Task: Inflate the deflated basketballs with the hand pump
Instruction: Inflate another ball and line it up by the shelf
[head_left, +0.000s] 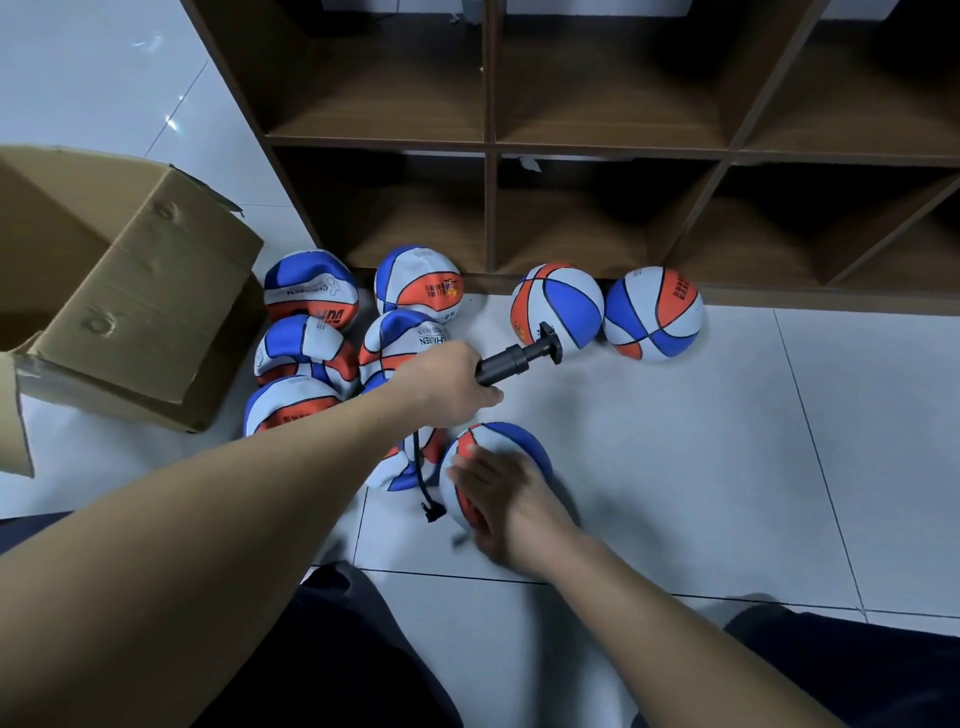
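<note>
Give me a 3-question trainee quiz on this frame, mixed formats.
1. True or false: the left hand grips the hand pump.
2. The ball under the right hand lies on: A) the shelf B) the floor C) the cardboard box
3. Fill in: the pump's black hose hangs ____ of that ball.

Key: 1 true. 2 B, the tiled floor. 3 left, with its end unattached.
</note>
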